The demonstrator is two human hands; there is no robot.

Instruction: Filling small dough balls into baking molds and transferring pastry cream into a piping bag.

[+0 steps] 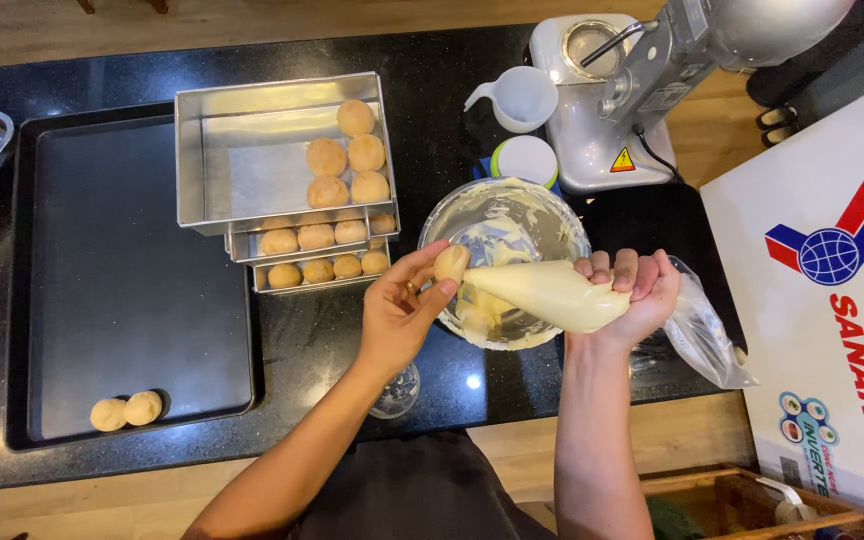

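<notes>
A small round bun [451,263] is pinched between the thumb and fingers [430,262] of the left hand [402,310], and it is held just above the near rim of a glass bowl [503,262] smeared with pale cream. A piping bag [552,294] filled with the same cream is gripped by the right hand [634,292], whose fingers are curled tightly around the thick end; the narrow tip of the bag is pressed against the bun. The loose clear tail of the bag is seen hanging to the right of the bowl, beyond the right hand.

To the left of the bowl, three square metal tins [252,160] are stacked in steps on the black counter [312,340], and more buns [348,160] of the same kind are laid in each tin. Further left of the bowl, a wide dark tray [132,270] is set on the counter, and two buns [126,410] are placed touching each other in its near corner. Behind the bowl, a white measuring jug [520,97] and a round white-lidded tub [525,160] are stood, and a stand mixer [642,90] is positioned behind and to the right of it. A large white cardboard box [832,300] is seen well to the right of the bowl.
</notes>
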